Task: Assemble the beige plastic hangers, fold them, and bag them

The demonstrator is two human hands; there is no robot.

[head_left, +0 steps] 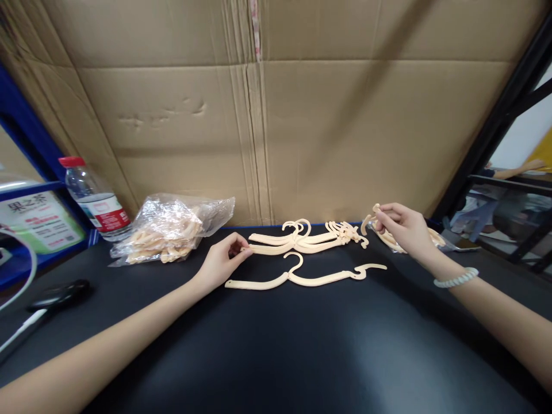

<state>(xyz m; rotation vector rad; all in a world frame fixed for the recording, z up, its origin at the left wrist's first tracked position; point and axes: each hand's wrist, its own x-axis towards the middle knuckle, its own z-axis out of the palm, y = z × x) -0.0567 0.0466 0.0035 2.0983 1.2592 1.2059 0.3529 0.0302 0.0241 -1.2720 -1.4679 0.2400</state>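
A beige clothes hanger [317, 280] with a curved hook lies flat on the black table, a small curved hook piece [366, 268] attached at or touching its right end. Just behind it are more hangers [276, 249], close together with their hooks overlapping. My left hand [222, 261] pinches the left end of the nearer of these. Between the thumb and fingers of my right hand [401, 227], raised over the right side, is a small curved hook piece [366, 223]. Several similar hook pieces [345, 232] are piled at the hangers' right ends.
A clear plastic bag [172, 227] of beige parts sits at the left, beside a red-capped bottle [97, 201]. Another bag [390, 240] lies behind my right hand. A black mouse-shaped object [60, 294] and white cable [21, 330] are left. Cardboard [366, 132] stands behind.
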